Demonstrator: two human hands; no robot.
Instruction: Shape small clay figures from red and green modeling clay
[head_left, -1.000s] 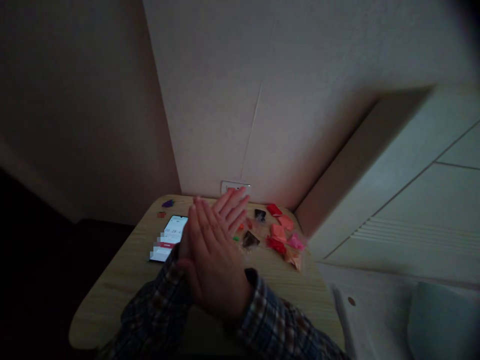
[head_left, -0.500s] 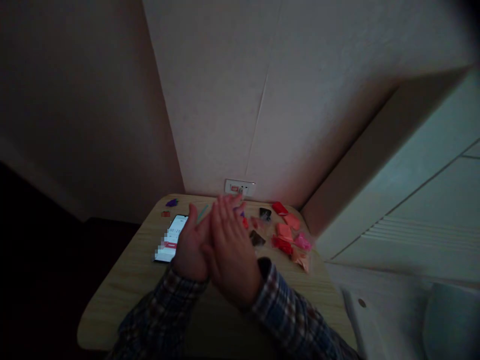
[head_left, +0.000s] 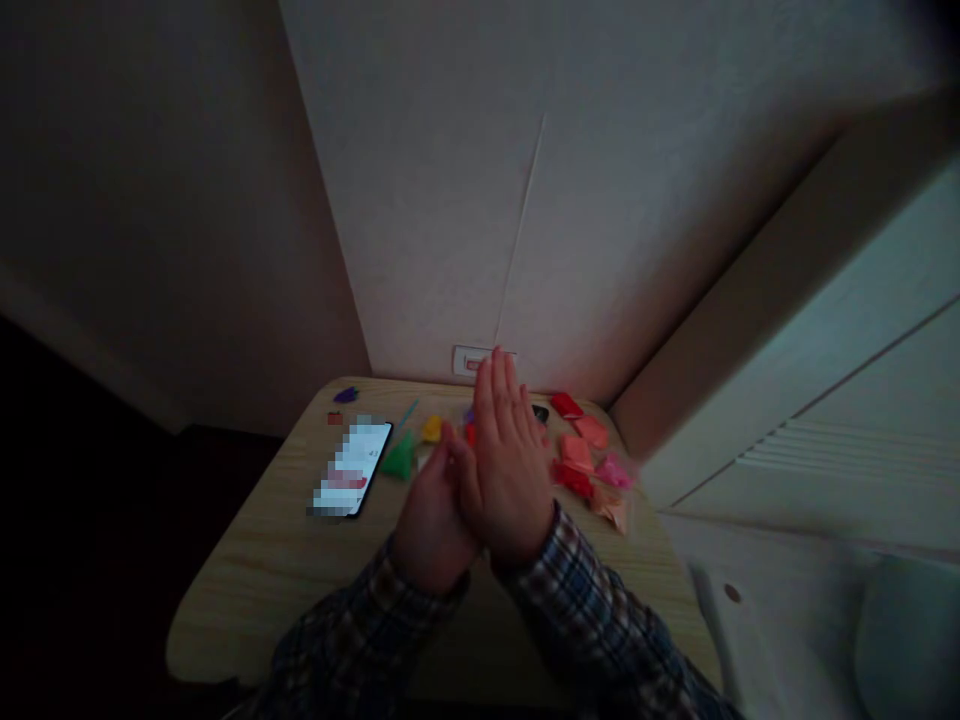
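My right hand (head_left: 514,470) lies flat against my left hand (head_left: 439,520), palm to palm, above the table. The right fingers are stretched out and point away from me. Only the thumb and heel of the left hand show clearly; its fingers are mostly behind the right hand. Anything between the palms is hidden. Beyond my left thumb lie a green packet (head_left: 400,458) and a yellow packet (head_left: 432,430). To the right of my hands are a red packet (head_left: 574,479), a salmon packet (head_left: 577,453) and a pink packet (head_left: 613,471).
On the wooden table (head_left: 247,600) a lit phone (head_left: 352,470) lies at the left. Behind it are a small purple piece (head_left: 346,395), a reddish-brown piece (head_left: 335,418) and a thin teal stick (head_left: 407,414). A wall socket (head_left: 465,360) sits just above the table's back edge.
Both hands have moved right in the view, still pressed together, and now point more upright. The green and yellow packets have come into sight, while the dark packets are now mostly covered.
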